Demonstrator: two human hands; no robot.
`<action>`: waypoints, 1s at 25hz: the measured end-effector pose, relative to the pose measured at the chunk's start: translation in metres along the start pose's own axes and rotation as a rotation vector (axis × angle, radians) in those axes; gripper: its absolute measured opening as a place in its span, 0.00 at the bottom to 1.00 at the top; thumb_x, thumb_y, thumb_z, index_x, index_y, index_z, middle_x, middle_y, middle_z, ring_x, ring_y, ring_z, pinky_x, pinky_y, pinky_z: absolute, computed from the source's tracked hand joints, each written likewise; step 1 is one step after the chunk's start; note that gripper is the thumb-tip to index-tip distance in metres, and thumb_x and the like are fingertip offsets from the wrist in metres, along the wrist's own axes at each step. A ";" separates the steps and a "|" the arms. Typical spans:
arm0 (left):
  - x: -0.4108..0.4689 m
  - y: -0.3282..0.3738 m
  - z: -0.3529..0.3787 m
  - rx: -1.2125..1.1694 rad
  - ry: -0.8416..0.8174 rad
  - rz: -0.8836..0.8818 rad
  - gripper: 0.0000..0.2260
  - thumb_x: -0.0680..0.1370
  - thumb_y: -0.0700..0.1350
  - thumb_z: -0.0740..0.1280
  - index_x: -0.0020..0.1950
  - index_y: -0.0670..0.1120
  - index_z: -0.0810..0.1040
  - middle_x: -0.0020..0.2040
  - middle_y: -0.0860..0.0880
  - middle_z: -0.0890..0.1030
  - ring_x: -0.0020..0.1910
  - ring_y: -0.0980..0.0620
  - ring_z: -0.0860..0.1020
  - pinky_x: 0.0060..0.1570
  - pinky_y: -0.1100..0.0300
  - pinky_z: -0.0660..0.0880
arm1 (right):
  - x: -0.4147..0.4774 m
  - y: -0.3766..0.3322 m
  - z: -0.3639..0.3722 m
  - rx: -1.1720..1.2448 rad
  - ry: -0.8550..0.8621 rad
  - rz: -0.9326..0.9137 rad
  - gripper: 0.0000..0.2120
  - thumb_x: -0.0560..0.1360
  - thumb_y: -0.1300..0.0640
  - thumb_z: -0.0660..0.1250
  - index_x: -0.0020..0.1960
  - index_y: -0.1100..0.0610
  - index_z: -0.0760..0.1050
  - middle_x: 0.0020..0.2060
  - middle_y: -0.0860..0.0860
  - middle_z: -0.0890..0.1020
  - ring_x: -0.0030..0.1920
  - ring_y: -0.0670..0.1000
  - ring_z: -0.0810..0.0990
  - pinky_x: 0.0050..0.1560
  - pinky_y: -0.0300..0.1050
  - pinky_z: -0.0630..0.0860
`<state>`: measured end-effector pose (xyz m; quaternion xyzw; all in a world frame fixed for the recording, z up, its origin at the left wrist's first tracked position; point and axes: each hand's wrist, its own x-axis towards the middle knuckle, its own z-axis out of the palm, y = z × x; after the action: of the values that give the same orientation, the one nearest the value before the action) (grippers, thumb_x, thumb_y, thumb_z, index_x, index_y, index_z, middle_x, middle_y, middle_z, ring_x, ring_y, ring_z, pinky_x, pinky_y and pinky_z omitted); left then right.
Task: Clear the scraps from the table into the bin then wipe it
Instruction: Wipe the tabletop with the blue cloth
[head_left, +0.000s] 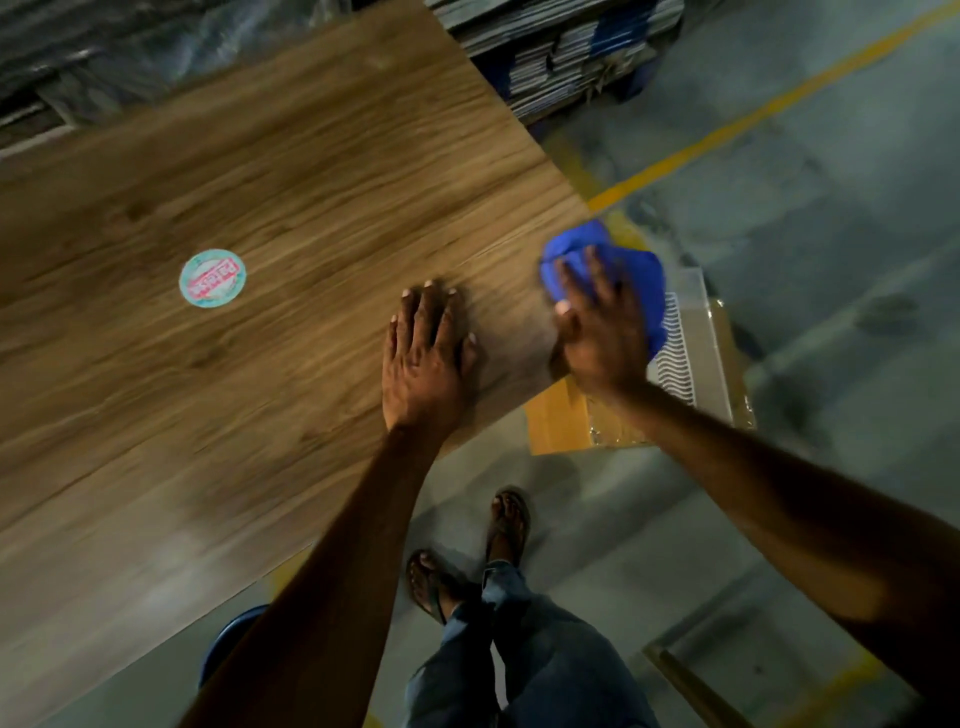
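Observation:
A wooden table (260, 182) fills the left and middle of the head view. My left hand (423, 358) lies flat on it near the right edge, fingers spread, holding nothing. My right hand (597, 332) presses a crumpled blue cloth (628, 265) at the table's right edge; part of the cloth hangs over the edge. A round teal and red sticker (212, 278) sits on the tabletop to the left of my hands. No loose scraps show on the surface.
A cardboard box (556, 426) with clear plastic and a white ribbed sheet (675, 358) stands on the floor below the table's right edge. Stacked boards (561, 57) lie at the back. A blue stool (234, 634) pokes out under the near edge. My feet (467, 551) stand on concrete.

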<state>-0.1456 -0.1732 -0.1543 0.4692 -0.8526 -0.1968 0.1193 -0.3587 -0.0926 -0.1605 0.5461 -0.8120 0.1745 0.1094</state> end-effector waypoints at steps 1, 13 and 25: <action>0.003 -0.001 0.001 -0.026 0.033 0.019 0.25 0.84 0.54 0.56 0.80 0.47 0.67 0.82 0.45 0.63 0.82 0.42 0.57 0.80 0.45 0.57 | -0.009 -0.014 -0.004 0.074 -0.122 -0.220 0.22 0.85 0.50 0.55 0.78 0.50 0.67 0.79 0.57 0.66 0.78 0.64 0.63 0.76 0.61 0.64; -0.004 -0.067 -0.061 -0.884 0.555 -0.621 0.08 0.75 0.43 0.66 0.47 0.54 0.83 0.47 0.49 0.86 0.48 0.54 0.83 0.57 0.50 0.79 | 0.011 -0.150 0.031 0.225 -0.473 -0.663 0.25 0.82 0.48 0.54 0.79 0.49 0.66 0.81 0.53 0.62 0.81 0.61 0.57 0.80 0.60 0.57; -0.137 -0.123 -0.090 -1.125 0.831 -0.867 0.15 0.79 0.31 0.61 0.43 0.48 0.80 0.37 0.53 0.82 0.39 0.53 0.78 0.45 0.56 0.75 | -0.073 -0.234 0.004 0.404 -0.441 -0.835 0.24 0.81 0.55 0.57 0.76 0.51 0.70 0.78 0.55 0.68 0.79 0.61 0.62 0.80 0.56 0.57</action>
<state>0.0552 -0.1366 -0.1312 0.6616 -0.2557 -0.4336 0.5558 -0.1145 -0.1125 -0.1524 0.8580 -0.4784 0.1499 -0.1120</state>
